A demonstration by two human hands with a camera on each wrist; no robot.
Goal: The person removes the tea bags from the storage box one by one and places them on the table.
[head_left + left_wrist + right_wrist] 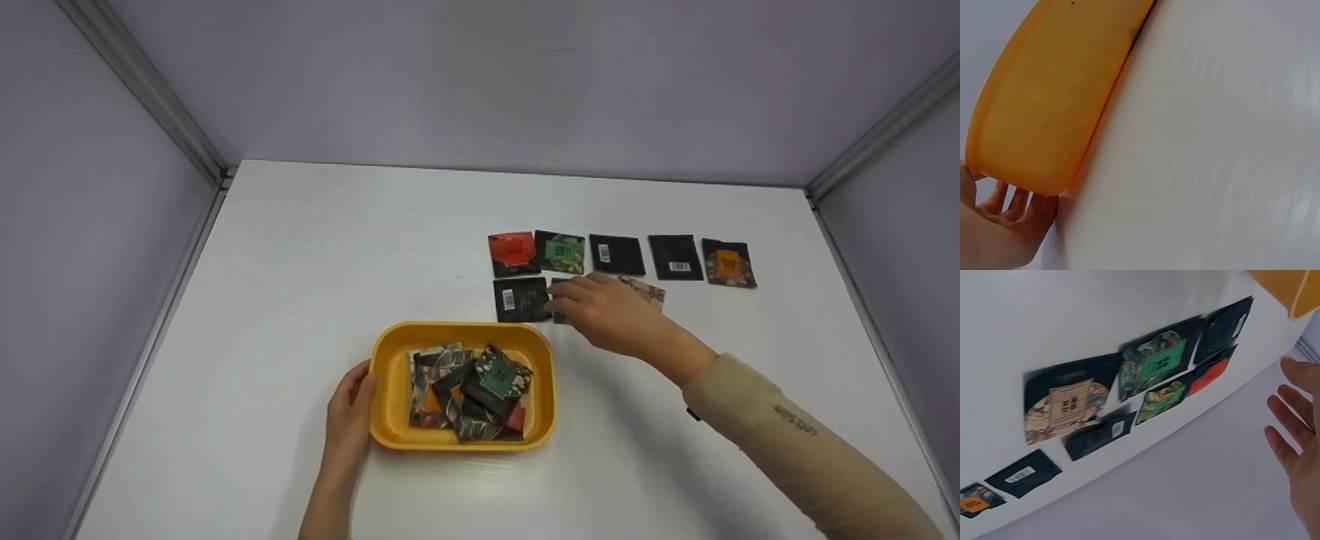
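Hands, two. The left hand is closed about the left end of one yellow tray, the rim being held between thumb and fingers. The right hand is held with fingers spread over the front row, nothing being gripped.

Tray, one: set on the white surface, touching the left hand. Overlapping heaped sachets are contained; their number cannot be told.

Sachets laid out, eight, beyond the tray and toward its right. Front row, three: one barcoded, just left of the right fingertips; one green-labelled and one beige-labelled, both partly covered by that hand in the head view. Back row, five, just beyond the right hand: one red-labelled, one green-labelled, two barcoded, one orange-labelled.

Pale panels, three: left, back, right.
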